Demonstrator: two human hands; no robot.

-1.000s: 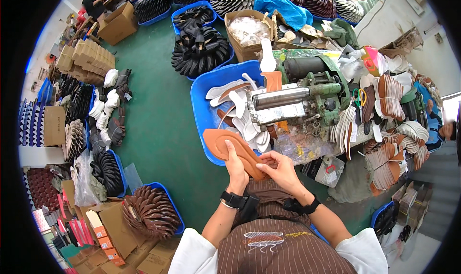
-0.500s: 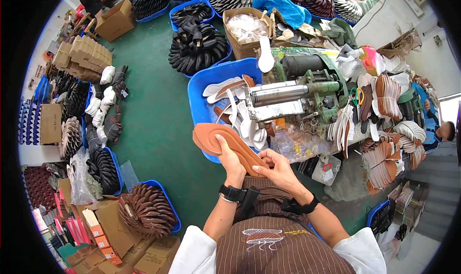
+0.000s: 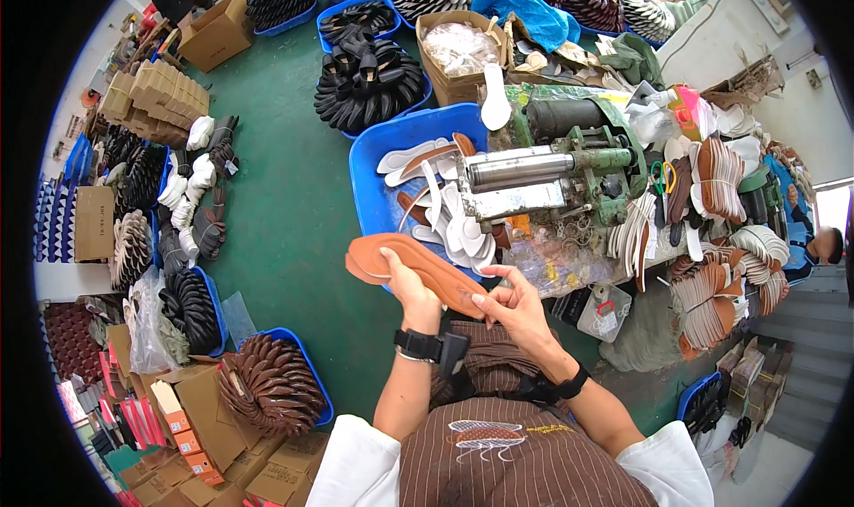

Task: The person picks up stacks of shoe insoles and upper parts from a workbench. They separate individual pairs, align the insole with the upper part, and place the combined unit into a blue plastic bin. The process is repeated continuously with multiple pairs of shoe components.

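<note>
by the blue tub (image 3: pixel 365 191), i see brown insoles (image 3: pixel 436 277) clasped in the left hand (image 3: pixel 414 293), likely to steady them, but can't tell whether the right hand (image 3: pixel 518 309) pinches their near end

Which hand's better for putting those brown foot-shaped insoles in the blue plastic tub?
Probably the left hand: it grips the brown foot-shaped insoles, thumb on top, and looks nearer the blue plastic tub. The right hand is only at their narrow end, index finger lifted.
</note>
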